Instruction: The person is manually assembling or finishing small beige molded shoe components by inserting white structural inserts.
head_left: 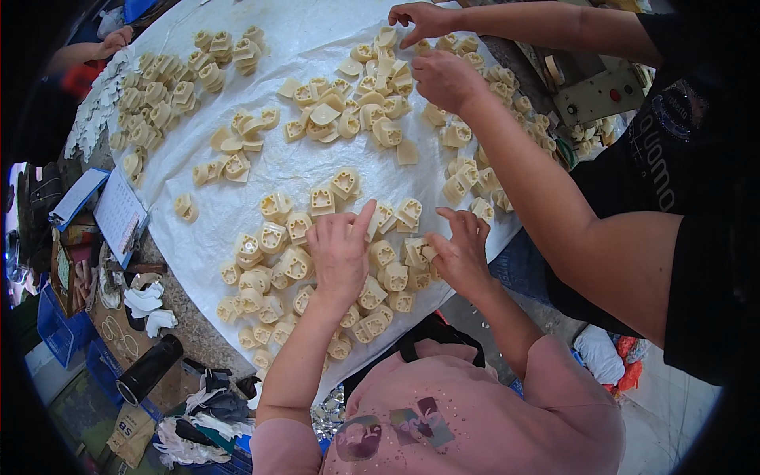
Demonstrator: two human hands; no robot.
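Observation:
Many cream moulded plastic parts [297, 263], hollow blocks with curved flanges, lie in a near cluster around my hands. My left hand [340, 252] rests palm down over the middle of this cluster. Its index finger stretches toward the right and the other fingertips reach down among the parts. To its right, my right hand [461, 252] is at the cluster's right edge, thumb and index finger apart. Its thumb touches or hovers just above a cream plastic part [415, 252]; I cannot tell which. What lies under my palms is hidden.
White sheeting [186, 253] covers the table, with more part piles [158, 95] farther back. At right, a co-worker's arm [538, 166] reaches over the far parts. Another person's hand [115, 41] shows far left. A clipboard [119, 214] and black cylinder [149, 370] are at left.

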